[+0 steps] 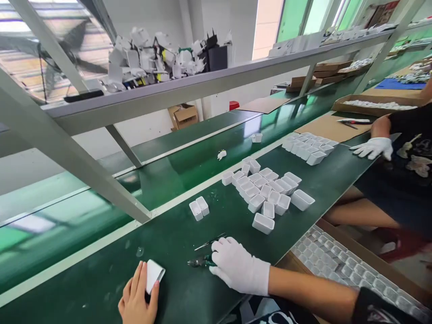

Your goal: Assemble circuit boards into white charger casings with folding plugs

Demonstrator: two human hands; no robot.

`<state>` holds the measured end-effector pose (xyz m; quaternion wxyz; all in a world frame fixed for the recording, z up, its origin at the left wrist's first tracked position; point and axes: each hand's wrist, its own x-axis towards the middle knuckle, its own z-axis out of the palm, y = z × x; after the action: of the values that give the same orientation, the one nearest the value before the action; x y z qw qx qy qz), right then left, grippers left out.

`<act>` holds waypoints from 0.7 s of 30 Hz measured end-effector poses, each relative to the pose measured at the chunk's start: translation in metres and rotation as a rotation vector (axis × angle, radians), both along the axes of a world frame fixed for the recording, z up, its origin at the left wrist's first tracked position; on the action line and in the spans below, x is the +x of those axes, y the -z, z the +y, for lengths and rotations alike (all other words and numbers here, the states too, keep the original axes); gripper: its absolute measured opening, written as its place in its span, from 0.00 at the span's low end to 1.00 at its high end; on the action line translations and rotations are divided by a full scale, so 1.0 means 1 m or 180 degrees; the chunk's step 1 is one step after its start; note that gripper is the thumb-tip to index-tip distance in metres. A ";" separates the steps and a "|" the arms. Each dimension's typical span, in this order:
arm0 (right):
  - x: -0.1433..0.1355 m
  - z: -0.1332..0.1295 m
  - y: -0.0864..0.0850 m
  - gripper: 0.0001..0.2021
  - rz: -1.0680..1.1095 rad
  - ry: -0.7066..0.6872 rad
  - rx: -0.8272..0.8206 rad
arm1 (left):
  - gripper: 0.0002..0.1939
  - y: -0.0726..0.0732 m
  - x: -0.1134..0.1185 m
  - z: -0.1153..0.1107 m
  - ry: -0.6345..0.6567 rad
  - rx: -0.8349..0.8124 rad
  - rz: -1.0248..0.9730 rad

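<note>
My left hand (137, 294), bare, grips a small white plastic casing (155, 275) at the lower left of the green bench. My right hand (236, 267), in a white glove, rests on the bench with its fingers curled over the green handles of a pair of pliers (200, 262). The jaws of the pliers point left, toward the casing; the ends of the handles are hidden under the glove. Just beyond lies a thin dark tool like a screwdriver or tweezers (209, 241). Two white open-topped casings (199, 208) stand side by side farther up the bench.
Many white casings (266, 189) cluster right of centre, with another group (308, 146) behind. A co-worker's gloved hand (373, 147) lies at the far right. A conveyor belt (189, 164) runs alongside, under a metal shelf (189, 87). Packed trays (344, 265) sit below right.
</note>
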<state>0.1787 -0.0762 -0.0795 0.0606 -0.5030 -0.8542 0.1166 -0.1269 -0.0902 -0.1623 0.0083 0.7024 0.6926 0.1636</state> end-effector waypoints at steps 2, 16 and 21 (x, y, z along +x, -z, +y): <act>-0.009 -0.008 0.023 0.12 0.0062 0.0160 -0.0098 | 0.34 -0.007 -0.001 -0.002 0.0176 -0.0066 0.0152; 0.131 0.155 -0.061 0.14 0.0217 0.1109 -0.0205 | 0.26 -0.100 0.009 0.054 0.0921 -0.1249 0.0484; 0.146 0.242 -0.065 0.16 0.0379 0.1901 -0.0209 | 0.29 -0.180 0.029 0.052 0.1069 0.0932 -0.0815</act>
<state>0.3250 0.1654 -0.0147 0.1259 -0.7258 -0.6593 0.1505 -0.0976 -0.0379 0.0174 0.0213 0.7749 0.5285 0.3460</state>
